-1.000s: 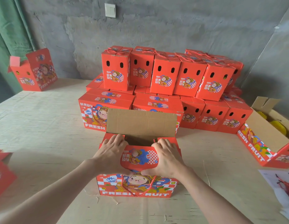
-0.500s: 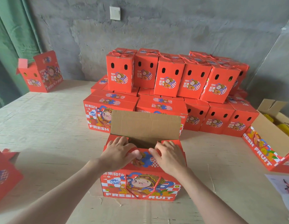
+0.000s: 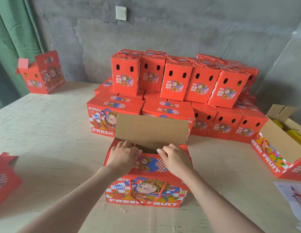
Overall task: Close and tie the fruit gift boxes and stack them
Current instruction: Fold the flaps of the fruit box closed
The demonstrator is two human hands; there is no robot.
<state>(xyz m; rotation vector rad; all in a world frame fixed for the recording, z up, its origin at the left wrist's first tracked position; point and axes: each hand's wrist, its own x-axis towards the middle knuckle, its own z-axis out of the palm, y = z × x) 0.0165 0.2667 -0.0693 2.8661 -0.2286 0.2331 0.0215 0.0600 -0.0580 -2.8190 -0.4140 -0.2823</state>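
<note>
Head view, the only one you've got: the gift box (image 3: 146, 190) you're working on sits at about 6 o'clock on the worktop (image 3: 54, 148), dead in front of you. Its printed face and red rope handle (image 3: 147, 201) are toward you. The front flap (image 3: 150, 163) is folded down over the opening, and the brown rear flap (image 3: 151, 128) stands upright on the box's 12 o'clock side.

Your left hand (image 3: 123, 157) lies on the flap's 9 o'clock end and your right hand (image 3: 175, 158) on its 3 o'clock end. Each grip is loose and flattish, fingers pressing the card, nothing pinched or held. There's a dark gap between your fingertips and the rear flap, so I'd say the box isn't shut yet.

Tip for this step: press the front flap level first and get its edge square with the box walls. Then slide one hand back to bring the rear flap over while the other pins the front one down. The rope doesn't look tied yet.

The finished stack (image 3: 180, 84) is at 12 o'clock, and there's another open box (image 3: 281, 148) at 3 o'clock.
</note>
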